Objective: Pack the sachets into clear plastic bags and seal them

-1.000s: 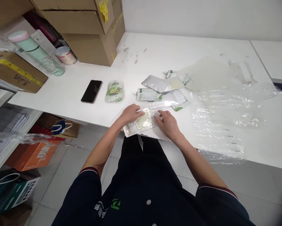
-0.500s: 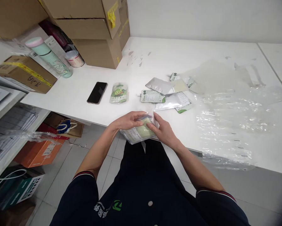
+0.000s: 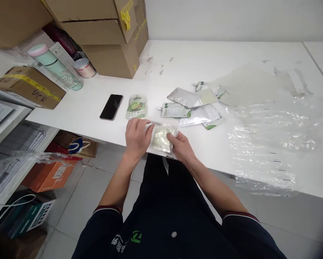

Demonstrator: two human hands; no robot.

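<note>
Both my hands hold a pale green pouch in a clear plastic bag (image 3: 161, 137) just above the near edge of the white table (image 3: 96, 104). My left hand (image 3: 137, 136) grips the bag's left side and top. My right hand (image 3: 180, 147) pinches its lower right corner. Beyond my hands lie a kiwi-printed pouch (image 3: 135, 106) and a loose pile of silver and white pouches (image 3: 193, 106).
A black phone (image 3: 111, 106) lies left of the kiwi pouch. Cardboard boxes (image 3: 107, 39), a mint bottle (image 3: 55, 68) and a small tin (image 3: 85, 68) stand at the back left. A heap of clear plastic bags (image 3: 272, 122) covers the right side. Boxes sit on the floor at left.
The bagged pouch was lifted off the table edge and turned; my left hand shifted onto its left side and top while my right hand slid to the lower corner.
</note>
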